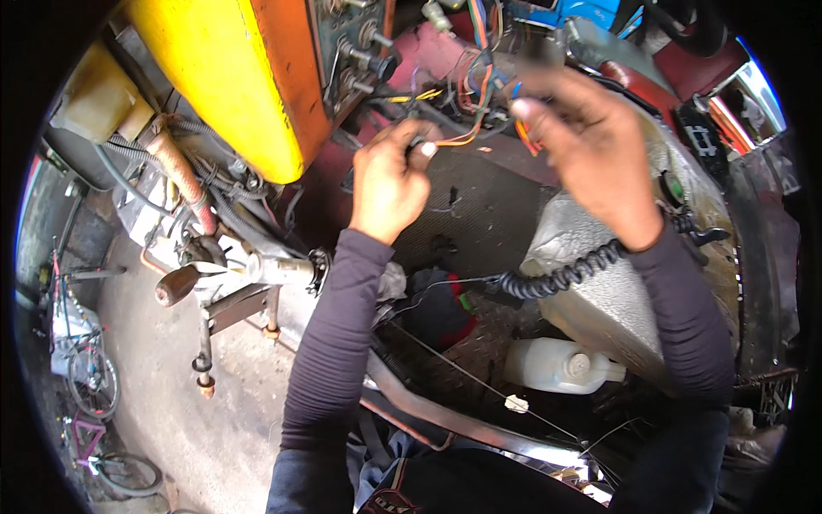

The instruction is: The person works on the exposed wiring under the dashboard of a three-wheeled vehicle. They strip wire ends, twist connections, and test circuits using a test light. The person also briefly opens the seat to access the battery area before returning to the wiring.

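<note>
My left hand (390, 178) is closed in a pinch on a thin orange wire (462, 140) at a small dark end beside the thumb, partly hidden. My right hand (591, 150) is closed, its fingertips partly blurred, on short coloured wires (527, 139), orange and red, that hang below the thumb, with a bit of blue at the fingertips. Between and above both hands runs a loose bundle of coloured wires (485, 60) with a white connector (437, 19). Left of them is a dark panel (355, 60) with several bolts, beside a yellow-orange housing (223, 68).
A steering linkage (274, 270) and a translucent tank (94, 103) are at left. A coiled black hose (565, 272) crosses a silver insulated cover (582, 325). A plastic jug (548, 364) lies below, near a metal rail (454, 428). Bicycles (90, 381) stand at far left.
</note>
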`<state>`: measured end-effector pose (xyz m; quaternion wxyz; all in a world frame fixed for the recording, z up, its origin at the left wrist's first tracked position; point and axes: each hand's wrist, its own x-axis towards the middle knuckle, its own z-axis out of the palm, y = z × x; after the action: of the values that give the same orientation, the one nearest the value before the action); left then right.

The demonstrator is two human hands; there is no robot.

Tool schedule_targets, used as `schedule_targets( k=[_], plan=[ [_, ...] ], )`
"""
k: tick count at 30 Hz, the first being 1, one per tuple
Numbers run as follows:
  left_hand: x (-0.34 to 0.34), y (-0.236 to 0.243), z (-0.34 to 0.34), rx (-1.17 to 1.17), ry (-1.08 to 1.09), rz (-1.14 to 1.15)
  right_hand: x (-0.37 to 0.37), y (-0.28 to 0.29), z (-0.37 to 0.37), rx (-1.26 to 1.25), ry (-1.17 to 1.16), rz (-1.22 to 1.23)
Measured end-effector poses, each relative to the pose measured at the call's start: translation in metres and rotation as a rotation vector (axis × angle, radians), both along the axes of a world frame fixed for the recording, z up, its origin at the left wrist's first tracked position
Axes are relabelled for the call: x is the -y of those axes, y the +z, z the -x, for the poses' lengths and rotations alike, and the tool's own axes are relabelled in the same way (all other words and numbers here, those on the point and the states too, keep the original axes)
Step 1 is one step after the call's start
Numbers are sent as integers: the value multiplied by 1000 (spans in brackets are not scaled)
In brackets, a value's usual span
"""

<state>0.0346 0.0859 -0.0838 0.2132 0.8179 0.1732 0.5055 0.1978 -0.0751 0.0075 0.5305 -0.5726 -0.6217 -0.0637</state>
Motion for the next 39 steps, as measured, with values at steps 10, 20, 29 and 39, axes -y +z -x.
schedule_targets(
  k=[10,20,29,39],
  plan=[
    [-2,-2,11,18,-95,44,-4,-14,29,-196,65,110],
    [-1,-6,5,44,-58,34,78,56,-28,130,-620,14],
    [1,-5,4,86,-95,69,195,-36,-104,-40,-1470,478],
    [4,-5,3,103,-113,91,182,-20,-147,-37,-1366,-49]
  ],
)
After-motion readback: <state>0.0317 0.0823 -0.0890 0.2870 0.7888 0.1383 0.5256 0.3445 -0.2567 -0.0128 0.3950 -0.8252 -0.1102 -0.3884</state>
